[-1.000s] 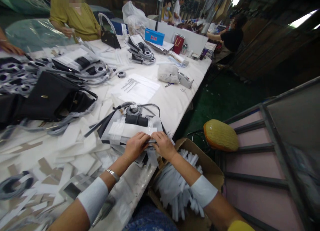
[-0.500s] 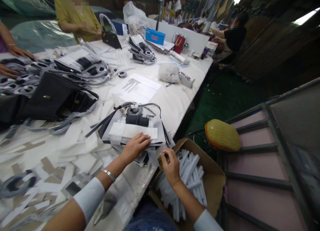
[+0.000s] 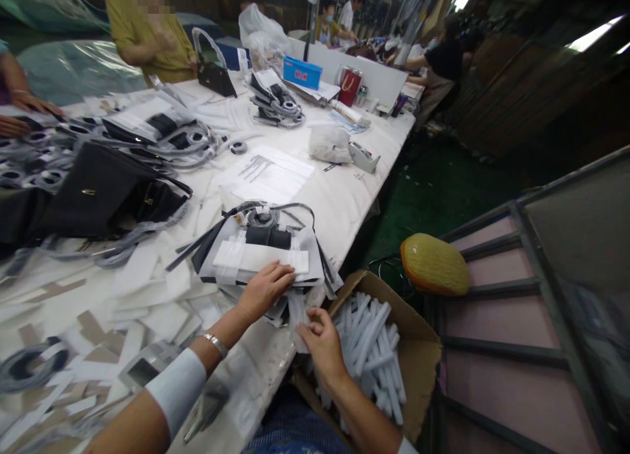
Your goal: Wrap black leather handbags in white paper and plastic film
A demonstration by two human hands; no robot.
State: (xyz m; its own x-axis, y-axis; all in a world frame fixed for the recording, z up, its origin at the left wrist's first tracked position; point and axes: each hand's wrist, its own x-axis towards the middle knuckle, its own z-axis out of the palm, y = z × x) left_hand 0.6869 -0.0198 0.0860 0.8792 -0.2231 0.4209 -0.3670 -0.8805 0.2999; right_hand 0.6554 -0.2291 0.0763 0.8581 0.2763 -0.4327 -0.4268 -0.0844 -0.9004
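My left hand (image 3: pixel 267 285) lies with fingers stretched out on the near edge of a flat black bag stack (image 3: pixel 268 237), over a white strip (image 3: pixel 260 257) across its front. The stack carries pale wrapping, a black roll and a coiled strap (image 3: pixel 262 216). Between the fingertips of my right hand (image 3: pixel 322 342) is the edge of a translucent plastic strip (image 3: pixel 298 319), which hangs from the stack's near side at the table edge. My right fingers are closed in a pinch, partly curled.
A cardboard box (image 3: pixel 418 352) of white foam tubes (image 3: pixel 367 329) stands beside the table, right of my hand. Scattered paper pieces (image 3: pixel 162 309) and black handbags (image 3: pixel 98 191) lie to the left. A yellow-cushioned stool (image 3: pixel 436 264) is further right. Co-workers stand behind the table.
My right hand has moved left and slightly toward me, bringing the plastic strip out below the stack's near edge. My left hand stays pressed on the stack.
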